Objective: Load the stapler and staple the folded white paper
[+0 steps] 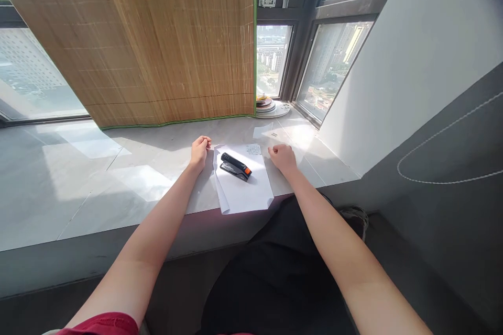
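Observation:
A black stapler (236,166) with an orange patch at one end lies on white paper sheets (249,191) at the front edge of the grey sill. The sheets have curled corners, and small writing shows near their top right. My left hand (199,151) rests as a closed fist on the sill, just left of the paper. On the paper's other side my right hand (283,158) is also a fist on the sill. Nothing shows in either hand, and both are apart from the stapler.
A bamboo blind (176,42) with green edging hangs behind the sill (94,183). Stacked plates (271,109) stand at the window corner. A white wall slopes up at the right, where a beaded cord (444,182) hangs. A coiled rope-like item lies low right.

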Action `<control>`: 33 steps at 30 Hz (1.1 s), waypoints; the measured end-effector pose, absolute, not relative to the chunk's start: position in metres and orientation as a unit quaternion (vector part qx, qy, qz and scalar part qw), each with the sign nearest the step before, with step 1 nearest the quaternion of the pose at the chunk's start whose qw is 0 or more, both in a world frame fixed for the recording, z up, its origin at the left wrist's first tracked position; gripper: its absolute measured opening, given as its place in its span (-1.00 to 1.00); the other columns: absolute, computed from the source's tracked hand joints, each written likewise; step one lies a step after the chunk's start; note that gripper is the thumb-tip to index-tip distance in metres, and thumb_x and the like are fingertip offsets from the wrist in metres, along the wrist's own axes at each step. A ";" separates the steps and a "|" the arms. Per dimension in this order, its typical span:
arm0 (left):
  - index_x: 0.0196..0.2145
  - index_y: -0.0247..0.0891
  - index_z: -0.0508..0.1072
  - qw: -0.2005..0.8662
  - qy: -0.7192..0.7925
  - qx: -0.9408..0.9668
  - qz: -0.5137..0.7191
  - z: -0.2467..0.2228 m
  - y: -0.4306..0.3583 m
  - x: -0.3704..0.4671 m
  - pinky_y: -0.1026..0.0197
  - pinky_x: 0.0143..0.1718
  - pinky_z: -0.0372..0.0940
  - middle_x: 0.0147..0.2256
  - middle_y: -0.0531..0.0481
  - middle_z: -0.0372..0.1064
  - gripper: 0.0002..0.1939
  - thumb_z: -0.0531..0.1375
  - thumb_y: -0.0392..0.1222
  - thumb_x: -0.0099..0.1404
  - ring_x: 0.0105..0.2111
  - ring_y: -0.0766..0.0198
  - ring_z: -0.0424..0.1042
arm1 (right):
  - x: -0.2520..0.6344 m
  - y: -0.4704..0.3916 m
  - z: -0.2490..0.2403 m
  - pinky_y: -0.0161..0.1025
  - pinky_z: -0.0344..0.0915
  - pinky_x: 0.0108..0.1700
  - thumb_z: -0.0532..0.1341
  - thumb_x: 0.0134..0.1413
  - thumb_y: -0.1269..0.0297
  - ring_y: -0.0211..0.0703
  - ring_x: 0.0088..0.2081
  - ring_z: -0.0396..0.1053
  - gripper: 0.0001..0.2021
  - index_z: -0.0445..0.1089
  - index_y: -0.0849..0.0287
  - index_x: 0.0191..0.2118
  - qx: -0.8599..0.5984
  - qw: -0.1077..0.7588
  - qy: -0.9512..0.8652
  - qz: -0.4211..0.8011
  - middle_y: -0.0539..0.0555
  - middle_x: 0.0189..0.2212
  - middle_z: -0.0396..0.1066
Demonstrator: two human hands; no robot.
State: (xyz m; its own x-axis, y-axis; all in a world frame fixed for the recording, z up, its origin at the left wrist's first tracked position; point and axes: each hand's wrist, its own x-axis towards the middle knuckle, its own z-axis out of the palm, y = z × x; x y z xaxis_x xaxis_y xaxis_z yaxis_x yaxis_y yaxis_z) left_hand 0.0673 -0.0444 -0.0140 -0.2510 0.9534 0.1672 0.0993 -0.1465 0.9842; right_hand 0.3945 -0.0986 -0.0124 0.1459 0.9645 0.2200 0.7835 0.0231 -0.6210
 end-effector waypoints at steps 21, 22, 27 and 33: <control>-0.40 -0.19 0.48 0.408 0.476 0.444 0.640 -0.023 -0.041 0.053 0.26 -0.43 0.19 -0.44 0.03 0.30 -0.85 0.24 -0.07 0.12 -0.48 0.31 0.25 | 0.345 -0.125 -0.019 -0.14 0.33 -0.10 0.39 0.16 0.30 -0.01 -0.16 0.48 -0.53 0.41 0.07 0.19 -0.467 0.294 -0.785 0.281 0.07 -0.14 0.57; -0.40 -0.19 0.48 0.401 0.482 0.448 0.637 -0.023 -0.041 0.053 0.26 -0.43 0.20 -0.44 0.03 0.30 -0.83 0.25 -0.06 0.11 -0.48 0.31 0.25 | 0.355 -0.121 -0.019 -0.14 0.33 -0.10 0.39 0.16 0.28 0.00 -0.16 0.49 -0.54 0.42 0.07 0.18 -0.471 0.291 -0.784 0.281 0.08 -0.14 0.57; -0.42 -0.19 0.48 0.390 0.487 0.458 0.633 -0.025 -0.038 0.054 0.23 -0.42 0.18 -0.47 0.02 0.31 -0.81 0.27 -0.04 0.07 -0.48 0.27 0.24 | 0.426 -0.108 -0.023 -0.09 0.37 -0.03 0.40 0.14 0.16 0.05 -0.11 0.51 -0.52 0.45 0.08 0.17 -0.482 0.276 -0.786 0.270 0.10 -0.13 0.59; -0.42 -0.19 0.50 0.398 0.483 0.461 0.629 -0.030 -0.032 0.052 0.22 -0.40 0.15 -0.45 0.03 0.30 -0.82 0.25 -0.06 0.04 -0.45 0.27 0.23 | 0.516 -0.108 -0.022 0.08 0.40 0.22 0.46 0.07 -0.04 0.19 0.10 0.53 -0.38 0.46 0.03 0.22 -0.481 0.298 -0.757 0.326 0.14 0.08 0.59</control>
State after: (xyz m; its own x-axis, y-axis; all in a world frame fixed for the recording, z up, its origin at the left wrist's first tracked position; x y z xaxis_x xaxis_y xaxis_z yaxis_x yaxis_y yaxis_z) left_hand 0.0523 -0.0324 -0.0302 -0.2580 0.9464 0.1945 -0.0561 -0.2156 0.9749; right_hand 0.5159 -0.1077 -0.0216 -0.3596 0.9230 0.1368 0.5348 0.3240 -0.7804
